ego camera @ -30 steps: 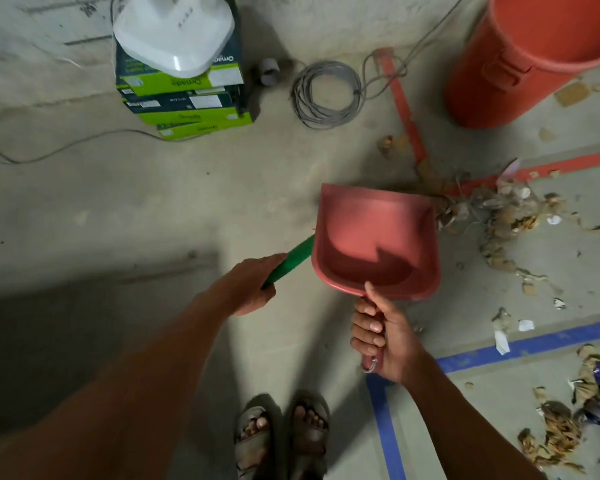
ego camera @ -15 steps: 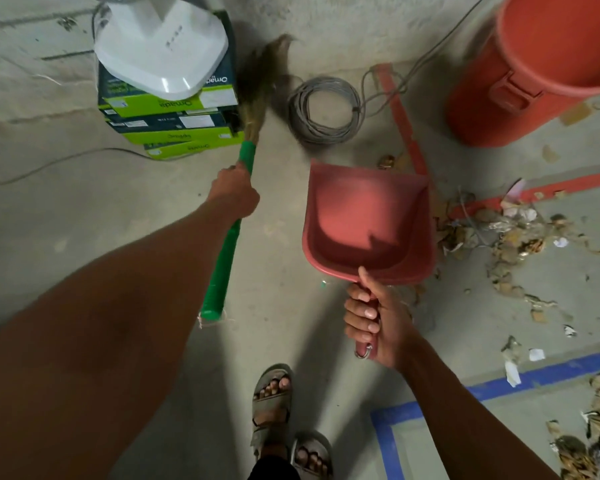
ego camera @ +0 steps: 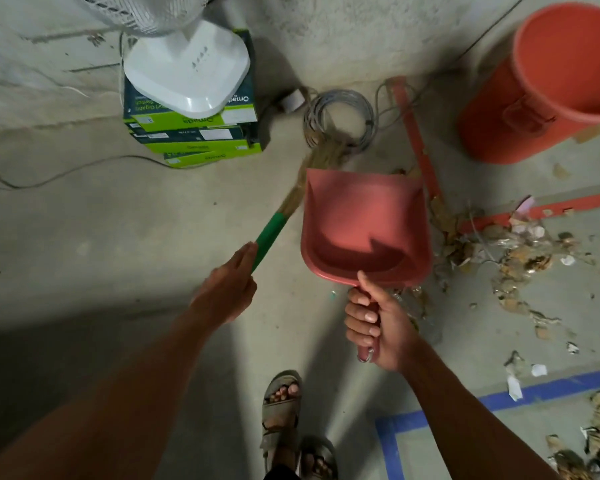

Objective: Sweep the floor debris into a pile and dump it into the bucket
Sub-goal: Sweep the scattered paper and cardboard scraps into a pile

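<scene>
A white fan base (ego camera: 187, 72) sits on a stack of green boxes (ego camera: 194, 133), beyond and left of the fingers. A coil of grey cable (ego camera: 340, 116) lies beyond them. Red tape (ego camera: 416, 133) runs off to their right, blue tape (ego camera: 499, 400) nearer than them on the right. Two sandals (ego camera: 284, 403) stand below.
</scene>
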The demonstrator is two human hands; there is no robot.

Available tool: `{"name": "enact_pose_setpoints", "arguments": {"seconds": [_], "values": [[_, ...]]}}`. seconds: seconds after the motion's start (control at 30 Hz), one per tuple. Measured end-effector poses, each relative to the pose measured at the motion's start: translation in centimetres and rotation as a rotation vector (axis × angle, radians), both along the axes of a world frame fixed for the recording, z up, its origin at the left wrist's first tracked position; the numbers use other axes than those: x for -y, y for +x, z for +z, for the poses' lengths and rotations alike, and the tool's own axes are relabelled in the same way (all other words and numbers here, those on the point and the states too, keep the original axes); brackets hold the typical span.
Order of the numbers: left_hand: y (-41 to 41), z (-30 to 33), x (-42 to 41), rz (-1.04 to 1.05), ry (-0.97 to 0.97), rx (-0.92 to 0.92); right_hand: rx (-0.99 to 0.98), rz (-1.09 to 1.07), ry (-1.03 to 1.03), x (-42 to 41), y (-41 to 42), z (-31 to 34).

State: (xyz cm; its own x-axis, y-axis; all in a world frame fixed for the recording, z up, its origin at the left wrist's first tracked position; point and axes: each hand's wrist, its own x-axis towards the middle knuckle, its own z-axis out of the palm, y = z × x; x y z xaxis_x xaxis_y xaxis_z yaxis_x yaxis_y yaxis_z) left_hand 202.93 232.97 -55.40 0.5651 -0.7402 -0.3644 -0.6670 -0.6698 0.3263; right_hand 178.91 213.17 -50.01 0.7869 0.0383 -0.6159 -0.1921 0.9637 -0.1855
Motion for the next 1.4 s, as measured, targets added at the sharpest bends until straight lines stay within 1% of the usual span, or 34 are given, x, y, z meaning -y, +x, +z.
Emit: {"name": "enact_pose_setpoints", "arguments": {"seconds": [0.13,0.23,0.4,0.5,0.57,0.6,0.77,0.83,0.9,1.0,1.1,1.2,1.3,1.4], "values": [[4.4,1.6,5.0,0.069,-0.119,0.068,0.019,-0.037,-0.007,1.2,0.6,0.0],[7.4,2.2,9.2,0.113,-0.114,0.097,-0.002,-0.047,-0.007,1.1,0.6,-0.6],[10.2,2.6,15.0,0.219,0.018,0.057,-0.067,-0.062,-0.004,0.3,0.1,-2.4],[10.9,1.8,16.4,0.14,0.174,0.043,-0.11,-0.068,-0.026,-0.1,-0.1,-3.2],[10.4,1.2,16.0,0.079,0.252,0.021,-0.125,-0.076,-0.032,-0.3,-0.2,-3.3],[9.9,0.7,15.3,0.08,0.268,-0.001,-0.127,-0.08,-0.028,-0.3,-0.2,-3.3],[5.0,-0.2,8.0,0.062,0.273,-0.138,-0.133,-0.072,-0.028,-1.0,-0.1,-2.0],[3.1,0.5,4.3,0.058,0.219,-0.148,-0.133,-0.055,-0.033,-1.0,0.1,-0.8],[1.5,1.6,1.5,0.069,0.109,-0.121,-0.125,-0.044,-0.043,-0.8,0.3,0.2],[1.2,2.6,0.9,0.106,-0.018,-0.051,-0.094,-0.033,-0.045,-0.1,0.6,1.1],[3.9,2.6,4.2,0.107,-0.069,0.019,-0.066,-0.043,-0.04,0.7,0.9,1.2],[7.6,2.8,10.5,0.124,-0.057,0.071,-0.061,-0.055,-0.042,1.3,1.2,0.6],[11.5,2.9,18.0,0.19,0.096,0.06,-0.051,-0.058,-0.036,1.6,1.4,-1.3],[14.0,2.0,22.6,0.151,0.243,0.127,-0.031,-0.046,-0.016,1.7,1.4,-3.6]]}}
